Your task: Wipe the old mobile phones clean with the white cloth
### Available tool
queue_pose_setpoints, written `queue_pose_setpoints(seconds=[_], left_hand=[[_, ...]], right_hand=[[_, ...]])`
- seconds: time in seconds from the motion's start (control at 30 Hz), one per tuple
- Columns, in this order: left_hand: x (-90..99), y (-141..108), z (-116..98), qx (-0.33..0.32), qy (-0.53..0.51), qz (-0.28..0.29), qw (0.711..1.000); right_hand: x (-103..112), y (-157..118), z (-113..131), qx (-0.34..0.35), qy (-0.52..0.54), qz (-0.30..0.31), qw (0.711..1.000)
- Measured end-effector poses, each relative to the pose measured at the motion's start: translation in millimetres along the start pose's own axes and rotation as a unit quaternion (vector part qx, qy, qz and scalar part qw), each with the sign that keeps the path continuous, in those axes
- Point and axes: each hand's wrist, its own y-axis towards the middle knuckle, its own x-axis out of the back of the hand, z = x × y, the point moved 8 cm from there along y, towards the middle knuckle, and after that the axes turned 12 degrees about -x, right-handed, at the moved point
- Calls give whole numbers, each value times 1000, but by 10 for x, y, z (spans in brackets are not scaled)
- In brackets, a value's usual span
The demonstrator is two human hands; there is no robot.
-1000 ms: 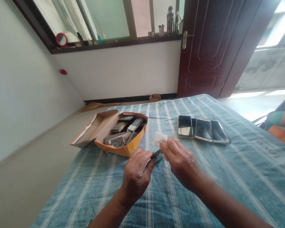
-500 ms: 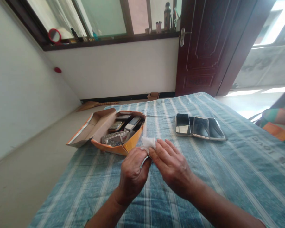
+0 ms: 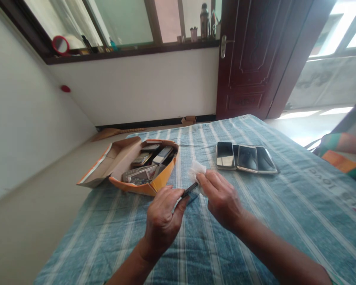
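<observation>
Between the thumb and fingers of my left hand (image 3: 164, 215) is a thin dark object (image 3: 190, 189), seen nearly edge-on; it looks like a phone. My right hand (image 3: 221, 196) pinches a crumpled white tissue (image 3: 197, 171) at the far end of that object. Beyond my left hand sits an open orange cardboard box (image 3: 163, 178) holding several old phones (image 3: 141, 159). To the right, several phones with dark screens (image 3: 225, 155) lie side by side, partly overlapping, on the blue striped cloth (image 3: 172, 253).
The box's lid flap (image 3: 106, 162) is folded out to the left. A dark red door (image 3: 249, 59) and a window sill (image 3: 130, 51) with a red-rimmed mirror (image 3: 61, 45) and a flask (image 3: 204, 21) are behind. Colourful fabric (image 3: 341, 152) is at the right edge.
My right hand has moved right with the tissue, away from my left hand. The dark object between the hands now shows. The whole view has shifted slightly.
</observation>
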Motion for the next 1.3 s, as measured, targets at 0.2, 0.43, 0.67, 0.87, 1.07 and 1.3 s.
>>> queue_pose_setpoints(seconds=[0.2, 0.43, 0.67, 0.87, 1.07, 1.3], left_hand=[[-13, 8, -8, 2, -19, 16, 1000], [-44, 6, -13, -15, -2, 16, 1000], [-51, -6, 18, -19, 8, 13, 1000], [-21, 17, 17, -14, 22, 5, 1000], [-34, -16, 76, 8, 5, 17, 1000], [-21, 17, 32, -2, 20, 15, 1000]], right_hand=[[-26, -119, 333, 89, -11, -9, 996], [-62, -69, 196, 60, -28, -5, 998], [-96, 7, 7, 4, 11, 9, 1000], [-125, 24, -254, -78, -24, 3, 997], [-21, -43, 102, 29, 45, -17, 998], [-150, -76, -8, 25, -17, -9, 999]])
